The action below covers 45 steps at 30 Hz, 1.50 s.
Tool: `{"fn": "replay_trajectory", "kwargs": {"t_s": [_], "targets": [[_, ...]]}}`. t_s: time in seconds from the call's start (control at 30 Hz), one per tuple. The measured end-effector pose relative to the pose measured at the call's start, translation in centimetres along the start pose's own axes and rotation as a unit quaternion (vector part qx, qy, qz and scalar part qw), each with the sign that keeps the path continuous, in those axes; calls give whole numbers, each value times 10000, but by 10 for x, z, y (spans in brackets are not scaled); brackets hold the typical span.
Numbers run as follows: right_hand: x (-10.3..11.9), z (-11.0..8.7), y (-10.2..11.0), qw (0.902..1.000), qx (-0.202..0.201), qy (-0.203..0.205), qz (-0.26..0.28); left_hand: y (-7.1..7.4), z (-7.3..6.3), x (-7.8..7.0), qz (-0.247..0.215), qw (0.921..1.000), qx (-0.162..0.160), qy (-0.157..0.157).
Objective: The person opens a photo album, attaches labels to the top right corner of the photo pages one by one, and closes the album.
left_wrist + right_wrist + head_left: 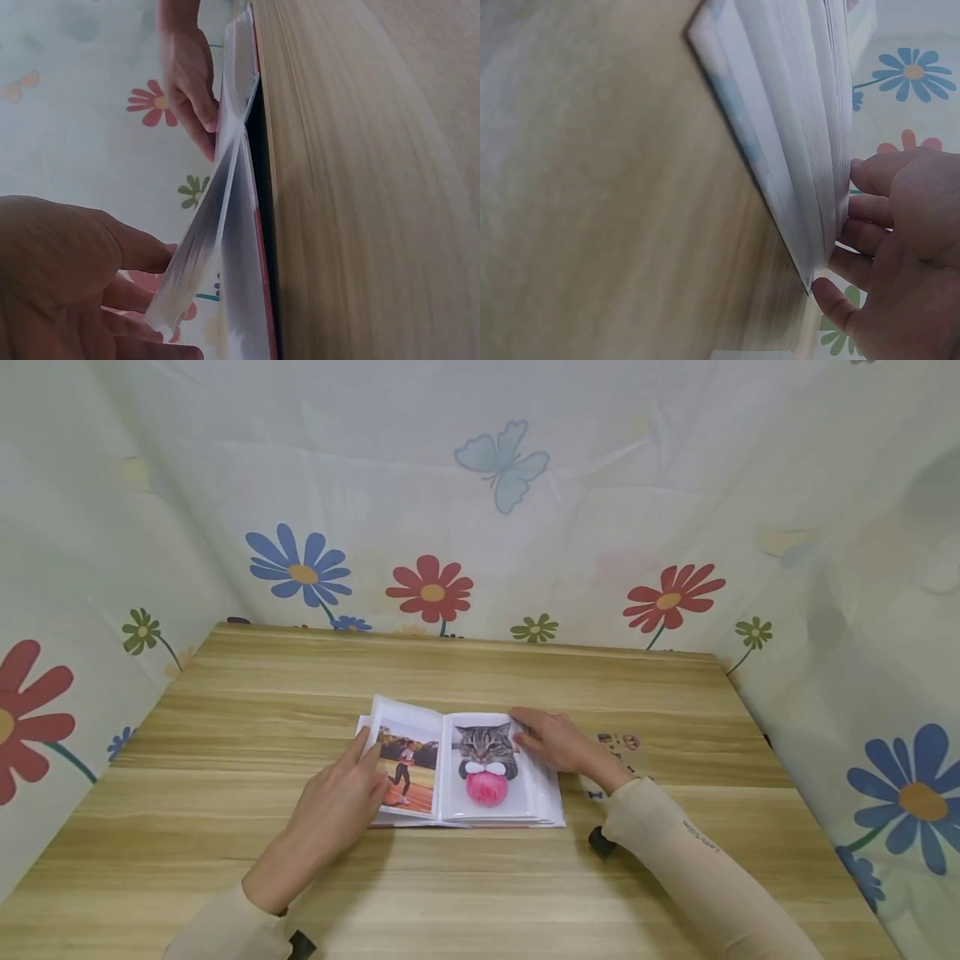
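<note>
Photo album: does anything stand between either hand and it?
Nothing visible does. The left hand touches a raised leaf of the photo album, and the right hand touches its right-hand page. Some small printed shapes lie to the album's right, beside the right wrist, not between.

"See the photo album [445, 777] anywhere?"

"Yes, lies open on the table [465, 893], touching the left hand [341, 802] at its left edge and the right hand [558, 743] at its upper right."

"Find what in its left half?"

"Holds a runner photo [405, 760] there, and a cat photo [487, 764] in the right."

"And farther right?"

"Notice small prints [630, 742] on the table, just beside the album, partly beneath the right forearm [675, 843]."

"What about behind?"

"Meet a cloth backdrop [360, 460] there, running along the table's left and right sides too."
</note>
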State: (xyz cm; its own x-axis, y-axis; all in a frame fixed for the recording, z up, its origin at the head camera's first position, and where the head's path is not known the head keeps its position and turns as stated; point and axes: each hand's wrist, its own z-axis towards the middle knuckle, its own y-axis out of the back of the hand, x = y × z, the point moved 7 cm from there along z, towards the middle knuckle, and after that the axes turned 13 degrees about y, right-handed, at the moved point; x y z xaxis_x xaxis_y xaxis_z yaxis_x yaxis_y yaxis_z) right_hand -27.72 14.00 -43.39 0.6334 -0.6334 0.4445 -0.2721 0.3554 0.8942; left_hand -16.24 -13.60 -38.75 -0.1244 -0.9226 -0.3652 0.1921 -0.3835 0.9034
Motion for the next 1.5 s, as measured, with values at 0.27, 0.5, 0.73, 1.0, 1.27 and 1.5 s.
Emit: {"fn": "replay_trajectory", "kwargs": {"t_s": [0.27,0.5,0.73,1.0,1.27,1.5], "targets": [[0,-1,-1,10000,62,-55,54,-13,-3,8,48,9989,413,214],[-4,-1,-4,9999,110,-87,73,-25,-5,10,201,9978,606,172],[-1,-2,-4,10000,85,28,28,-30,-10,7,338,9975,628,-13],[0,-1,-1,10000,19,39,-17,-31,-13,6,561,9954,777,-59],[-2,0,-1,10000,34,32,-25,-32,-13,7,491,9939,984,119],[-4,-1,-2,10000,-7,5,12,-31,-11,6,342,9948,946,147]]}}
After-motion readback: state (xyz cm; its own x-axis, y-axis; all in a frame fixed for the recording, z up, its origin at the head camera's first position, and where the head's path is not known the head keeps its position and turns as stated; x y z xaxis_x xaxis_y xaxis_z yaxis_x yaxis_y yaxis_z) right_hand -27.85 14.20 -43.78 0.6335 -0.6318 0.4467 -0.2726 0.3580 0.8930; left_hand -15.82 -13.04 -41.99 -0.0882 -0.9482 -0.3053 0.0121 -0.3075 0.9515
